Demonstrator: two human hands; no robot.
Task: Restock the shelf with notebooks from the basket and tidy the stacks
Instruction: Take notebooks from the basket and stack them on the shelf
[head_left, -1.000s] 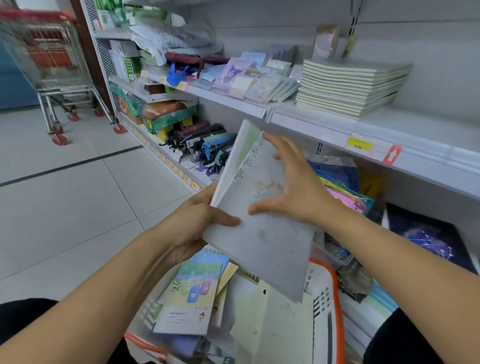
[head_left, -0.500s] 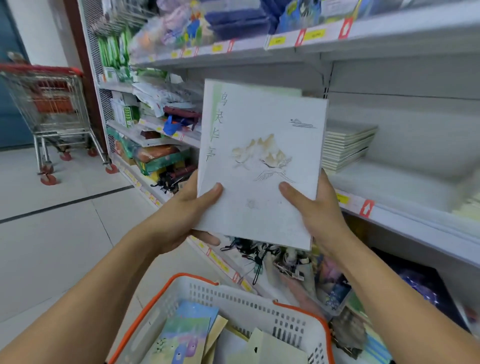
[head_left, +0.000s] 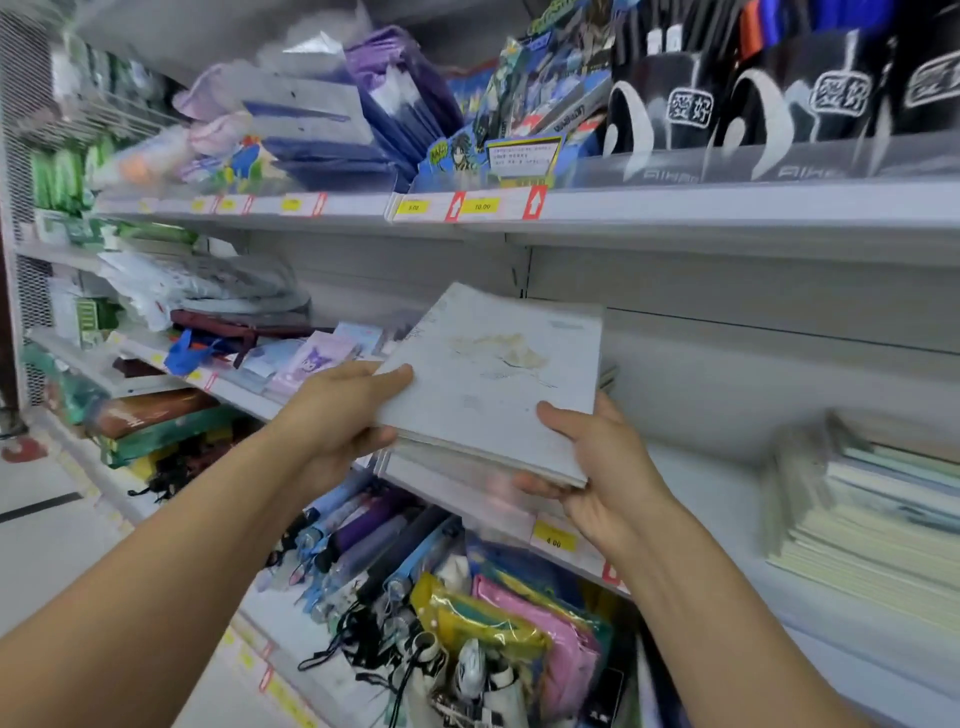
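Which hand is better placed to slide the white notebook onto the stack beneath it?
Probably the right hand: it grips the white notebook at its near right corner, behind it, so it can push toward the shelf. The left hand pinches the left edge and would steady it.

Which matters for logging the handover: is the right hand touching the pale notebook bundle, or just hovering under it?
Touching. The head view shows the right hand gripping the notebook bundle at its near right corner, thumb on the cover, fingers underneath.

A shop — stocked shelves edged with yellow price tags.
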